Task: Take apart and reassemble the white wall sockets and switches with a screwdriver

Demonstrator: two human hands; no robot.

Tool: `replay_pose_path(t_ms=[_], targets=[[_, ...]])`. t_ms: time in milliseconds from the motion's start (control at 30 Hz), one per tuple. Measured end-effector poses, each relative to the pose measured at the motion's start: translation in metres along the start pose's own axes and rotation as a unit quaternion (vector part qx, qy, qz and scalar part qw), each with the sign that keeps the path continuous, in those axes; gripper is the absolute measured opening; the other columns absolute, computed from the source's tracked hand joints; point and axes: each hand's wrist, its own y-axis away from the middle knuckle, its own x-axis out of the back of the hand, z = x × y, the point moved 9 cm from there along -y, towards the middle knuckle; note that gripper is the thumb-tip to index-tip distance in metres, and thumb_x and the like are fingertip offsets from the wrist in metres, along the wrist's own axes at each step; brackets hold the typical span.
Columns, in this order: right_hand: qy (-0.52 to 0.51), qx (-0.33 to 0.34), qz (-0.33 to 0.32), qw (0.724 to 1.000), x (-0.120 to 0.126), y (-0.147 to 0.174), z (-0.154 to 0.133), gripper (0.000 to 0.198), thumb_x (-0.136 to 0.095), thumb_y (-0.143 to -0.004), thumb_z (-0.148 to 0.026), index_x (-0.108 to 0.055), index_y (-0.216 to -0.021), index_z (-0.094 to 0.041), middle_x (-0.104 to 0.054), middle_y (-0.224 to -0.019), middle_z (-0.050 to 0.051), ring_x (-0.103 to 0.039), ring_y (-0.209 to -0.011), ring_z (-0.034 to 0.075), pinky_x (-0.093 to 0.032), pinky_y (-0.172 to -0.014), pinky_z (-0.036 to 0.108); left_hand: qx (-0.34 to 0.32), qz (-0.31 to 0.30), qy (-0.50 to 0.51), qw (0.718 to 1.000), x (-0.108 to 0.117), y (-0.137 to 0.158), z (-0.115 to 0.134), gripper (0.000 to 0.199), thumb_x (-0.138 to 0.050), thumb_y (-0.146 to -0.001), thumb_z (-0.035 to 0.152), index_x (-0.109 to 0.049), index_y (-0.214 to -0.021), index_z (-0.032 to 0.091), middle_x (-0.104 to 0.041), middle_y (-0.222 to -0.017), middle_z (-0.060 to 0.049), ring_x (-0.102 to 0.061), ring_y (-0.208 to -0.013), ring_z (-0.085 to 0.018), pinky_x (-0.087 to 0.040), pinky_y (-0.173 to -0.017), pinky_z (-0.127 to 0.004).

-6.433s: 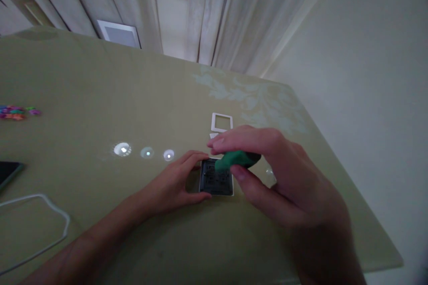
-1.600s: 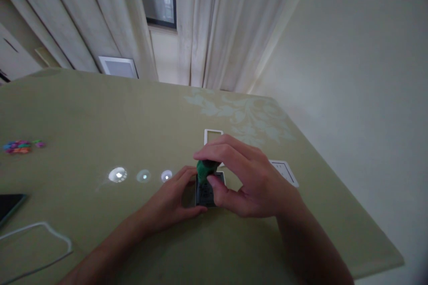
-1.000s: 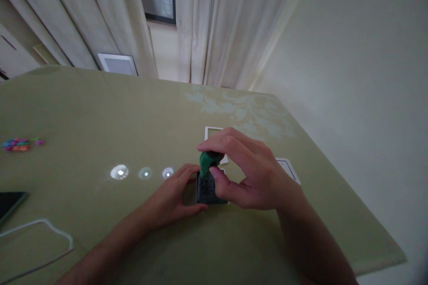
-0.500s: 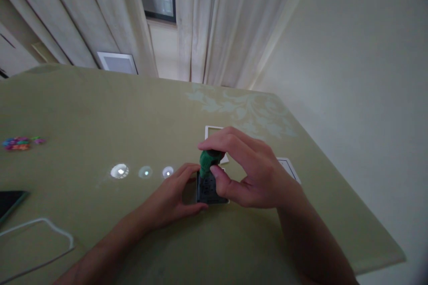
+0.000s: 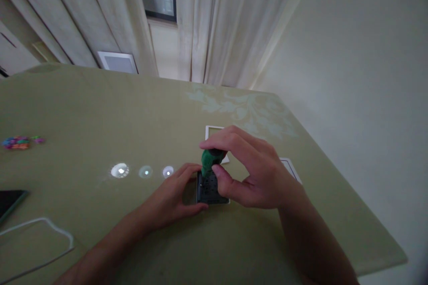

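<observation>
A dark square wall socket [image 5: 207, 192] with slots in its face lies on the table. My left hand [image 5: 179, 193] grips its left side, thumb at the near corner and fingers at the far one. Over the socket, my right hand [image 5: 249, 167] pinches a green-handled screwdriver [image 5: 209, 160] between thumb and fingers. The handle leans, its lower end close to the socket's far left part. A small shiny spot, perhaps a screw, shows near the socket's left edge. Behind the right hand a white frame [image 5: 207, 131] lies partly hidden.
A white rectangular plate [image 5: 291, 170] with a dark outline is partly covered by my right wrist. Colourful small pieces [image 5: 20, 142] lie far left on the table [image 5: 100, 111]. Nearer are a dark flat device [image 5: 11, 202] and a white cable [image 5: 50, 223].
The screwdriver and right hand have shifted slightly right, and the shiny spot at the socket's left edge now shows. My left hand keeps its hold.
</observation>
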Motion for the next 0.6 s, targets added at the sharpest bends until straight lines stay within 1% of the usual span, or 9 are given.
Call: replay_pose_path(t_ms=[133, 300, 500, 600], targets=[[0.000, -0.002, 0.005, 1.000, 0.0008, 0.0001, 0.0006, 0.041, -0.062, -0.093, -0.009, -0.063, -0.131, -0.020, -0.073, -0.110, 0.006, -0.070, -0.101, 0.021, -0.060, -0.089, 0.035, -0.001, 0.000, 0.001, 1.000, 0.0001, -0.0003, 0.0011, 0.063, -0.089, -0.085, 0.034, -0.057, -0.139, 0.032, -0.068, -0.138, -0.011, -0.069, -0.124, -0.036, -0.060, -0.103, -0.055], [-0.004, -0.001, -0.008, 1.000, -0.0010, -0.0007, 0.0006, 0.041, -0.061, -0.093, -0.010, -0.062, -0.133, -0.022, -0.073, -0.110, 0.006, -0.070, -0.102, 0.021, -0.061, -0.089, 0.036, 0.004, 0.000, 0.001, 1.000, 0.0002, -0.0005, 0.0006, 0.061, -0.088, -0.086, 0.034, -0.059, -0.139, 0.033, -0.068, -0.139, -0.010, -0.069, -0.125, -0.036, -0.060, -0.104, -0.055], [0.002, -0.002, 0.001, 1.000, 0.0017, 0.0001, -0.0002, 0.042, -0.062, -0.092, -0.009, -0.062, -0.132, -0.021, -0.073, -0.111, 0.006, -0.071, -0.104, 0.021, -0.060, -0.092, 0.036, 0.000, 0.000, 0.002, 1.000, 0.0004, 0.0001, 0.0002, 0.062, -0.089, -0.085, 0.035, -0.059, -0.139, 0.033, -0.068, -0.139, -0.010, -0.069, -0.125, -0.036, -0.060, -0.103, -0.053], [0.002, -0.001, -0.001, 1.000, 0.0005, 0.0007, 0.0006, 0.040, -0.062, -0.092, -0.009, -0.063, -0.131, -0.020, -0.073, -0.111, 0.007, -0.070, -0.103, 0.021, -0.060, -0.090, 0.035, 0.001, -0.001, 0.002, 1.000, -0.0002, 0.0000, -0.0004, 0.065, -0.090, -0.085, 0.035, -0.058, -0.141, 0.033, -0.068, -0.140, -0.011, -0.069, -0.126, -0.036, -0.060, -0.104, -0.053]])
